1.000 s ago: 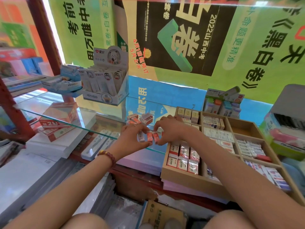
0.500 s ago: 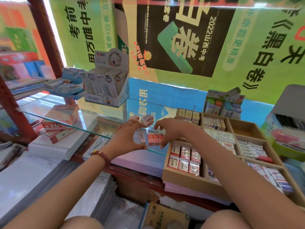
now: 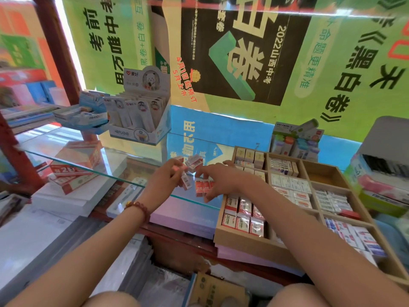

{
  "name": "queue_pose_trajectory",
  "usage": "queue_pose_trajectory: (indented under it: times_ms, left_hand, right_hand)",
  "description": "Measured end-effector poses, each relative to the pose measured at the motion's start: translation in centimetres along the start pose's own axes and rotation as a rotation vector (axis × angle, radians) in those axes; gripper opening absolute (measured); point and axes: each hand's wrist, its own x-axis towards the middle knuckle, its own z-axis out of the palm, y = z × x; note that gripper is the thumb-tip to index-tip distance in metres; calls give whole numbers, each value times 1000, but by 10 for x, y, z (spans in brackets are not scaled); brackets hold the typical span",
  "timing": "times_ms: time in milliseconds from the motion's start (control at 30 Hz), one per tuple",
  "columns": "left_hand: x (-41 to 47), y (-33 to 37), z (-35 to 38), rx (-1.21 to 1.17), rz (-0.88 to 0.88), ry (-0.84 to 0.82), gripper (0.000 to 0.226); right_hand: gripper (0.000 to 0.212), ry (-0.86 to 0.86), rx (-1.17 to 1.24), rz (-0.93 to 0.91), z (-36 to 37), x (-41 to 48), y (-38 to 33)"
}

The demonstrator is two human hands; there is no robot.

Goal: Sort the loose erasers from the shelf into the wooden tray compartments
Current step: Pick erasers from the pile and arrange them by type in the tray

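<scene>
1. The fingers (image 3: 177, 171) of the left hand (image 3: 164, 182) are curled round a single white barcoded eraser (image 3: 186, 183). They hold it upright just above the glass, close to the other hand. Kept this near, it looks ready to be added to the group being gathered.
2. The right hand (image 3: 223, 180) arches over a short row of red 2B erasers (image 3: 203, 188), fingertips on the far side and thumb on the near side. It appears to pinch the row together. Squared into one block, several matching pieces could travel in one go.
3. Just behind both hands, a small heap of loose erasers (image 3: 193, 161) lies jumbled on the glass shelf (image 3: 124, 160), with labels facing various ways. By my reading these are not yet sorted.
4. The red row stands near the shelf's front edge, just beside the tray. That keeps the carry short.
5. The wooden tray (image 3: 241, 243) sits to the right, lower than the shelf. Its near-left compartment holds packed 2B erasers (image 3: 242, 214) with the same red label, laid face up in rows. It is probably where the gathered row belongs, though the right arm hides that compartment's far end.
6. One bare compartment (image 3: 323, 173) farther back shows plain wood, and the others hold different wrappers, so like is being kept with like.
</scene>
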Motion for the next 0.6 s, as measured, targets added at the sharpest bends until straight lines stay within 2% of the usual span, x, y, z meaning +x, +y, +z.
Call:
queue_pose_trajectory:
  times_ms: [33,167,300,500,600]
  left_hand:
    - [1,0,-1,-21,-3,5,14]
    - [2,-1,-3,162,21,-33,40]
    - [3,-1,-2,304,29,-79,46]
    - [1,6,8,449,4,29,21]
    - [2,3,2,321,65,-91,16]
  right_hand:
    - [72,-13,8,9,0,0,0]
    - [72,-23,-55,31,-3,-2,0]
    - [68,-7,-82,23,-3,1,-1]
    - [67,31,-69,-20,4,1,-3]
    - [66,53,-83,-30,5,2,-3]
